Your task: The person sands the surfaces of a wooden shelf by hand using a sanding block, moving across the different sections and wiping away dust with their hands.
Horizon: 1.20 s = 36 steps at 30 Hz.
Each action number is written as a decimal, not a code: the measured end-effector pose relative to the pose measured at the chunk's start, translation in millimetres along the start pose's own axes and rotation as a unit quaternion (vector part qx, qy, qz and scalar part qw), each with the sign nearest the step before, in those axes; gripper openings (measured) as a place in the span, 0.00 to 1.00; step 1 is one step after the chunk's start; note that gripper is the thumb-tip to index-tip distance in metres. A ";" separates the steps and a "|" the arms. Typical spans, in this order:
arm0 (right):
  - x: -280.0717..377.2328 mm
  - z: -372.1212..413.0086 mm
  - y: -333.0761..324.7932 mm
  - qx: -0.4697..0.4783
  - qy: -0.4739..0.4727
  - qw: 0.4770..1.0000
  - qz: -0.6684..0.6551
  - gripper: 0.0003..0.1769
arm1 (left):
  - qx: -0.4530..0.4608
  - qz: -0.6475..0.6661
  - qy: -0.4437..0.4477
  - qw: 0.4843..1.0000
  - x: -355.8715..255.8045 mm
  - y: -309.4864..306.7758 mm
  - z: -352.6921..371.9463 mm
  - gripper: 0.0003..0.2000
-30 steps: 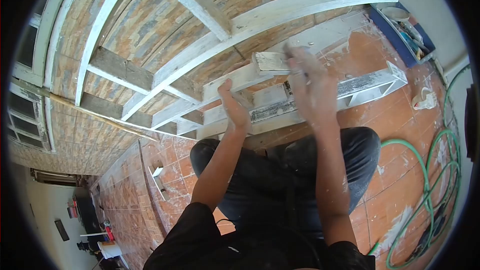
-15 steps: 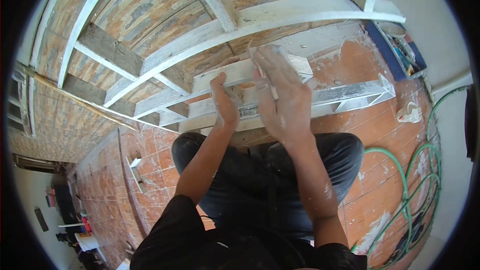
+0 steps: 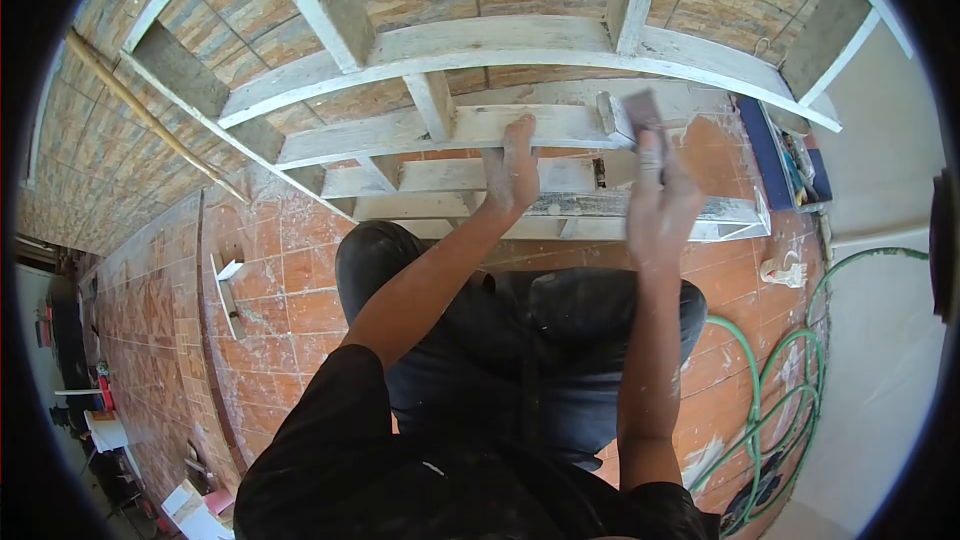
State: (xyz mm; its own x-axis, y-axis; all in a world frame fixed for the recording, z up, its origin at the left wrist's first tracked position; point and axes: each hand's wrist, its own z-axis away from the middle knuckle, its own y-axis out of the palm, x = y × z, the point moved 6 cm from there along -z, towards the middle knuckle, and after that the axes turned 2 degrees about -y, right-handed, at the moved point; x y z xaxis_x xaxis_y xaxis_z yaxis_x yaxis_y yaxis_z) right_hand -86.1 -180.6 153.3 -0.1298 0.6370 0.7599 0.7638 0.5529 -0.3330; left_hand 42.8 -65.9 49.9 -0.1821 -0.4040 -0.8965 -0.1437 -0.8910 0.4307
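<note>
A white-painted wooden frame [image 3: 430,45] with several slats and cross pieces stands in front of my crossed legs. My left hand [image 3: 513,172] is wrapped round one of its lower slats [image 3: 400,133], thumb on top. At that slat's right end my right hand [image 3: 660,190] pinches a flat brownish sanding piece [image 3: 642,108], held upright just beside the end block [image 3: 613,118]. Whether the piece touches the block is unclear. White dust covers both hands.
A blue tray of tools [image 3: 790,155] lies at the right by the wall. Below it are a white-smeared brush-like item [image 3: 783,270] and a coiled green hose [image 3: 755,410]. A bamboo pole [image 3: 150,120] leans at the left, near a small white wooden piece [image 3: 228,295] on the tiles.
The view has turned, so the frame shows further left. My hands have moved apart; my left now grips the slat, and my right has shifted right with the sanding piece.
</note>
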 end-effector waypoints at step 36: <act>-49.9 15.0 -22.4 -0.007 0.226 0.974 0.019 0.18 | -0.012 0.045 -0.029 0.998 22.9 -3.8 2.8 0.14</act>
State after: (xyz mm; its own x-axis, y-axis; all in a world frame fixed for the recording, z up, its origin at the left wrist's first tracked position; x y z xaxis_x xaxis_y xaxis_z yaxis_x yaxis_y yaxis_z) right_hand -106.3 -216.7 114.5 0.1878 0.3546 0.9160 0.7721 0.5231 -0.3608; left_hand 36.4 -71.1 28.0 -0.2495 -0.4709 -0.8461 -0.1003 -0.8565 0.5063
